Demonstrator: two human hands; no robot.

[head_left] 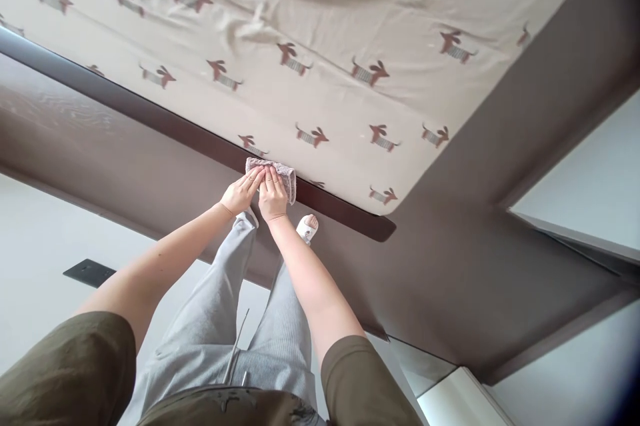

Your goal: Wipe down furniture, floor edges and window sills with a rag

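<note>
A folded, pale pinkish-grey cloth point(289, 179) lies over the dark wooden bed rail point(343, 208), next to the mattress side. My left hand point(242, 193) holds the cloth's left part, fingers together and pointing toward the bed. Right beside it, my right hand point(273, 195) presses on the middle of the cloth with its fingers held together. The fingertips of both hands nearly meet. Beyond the rail, the mattress wears a cream sheet point(340, 106) printed with brown dachshunds in striped coats; it is wrinkled toward the far side.
Brown floor point(430, 233) runs along the bed's side and round its corner. My feet in white slippers point(307, 229) stand close below the rail. A pale wall with a black socket plate point(90, 272) is at the left. White furniture point(463, 399) stands at the lower right.
</note>
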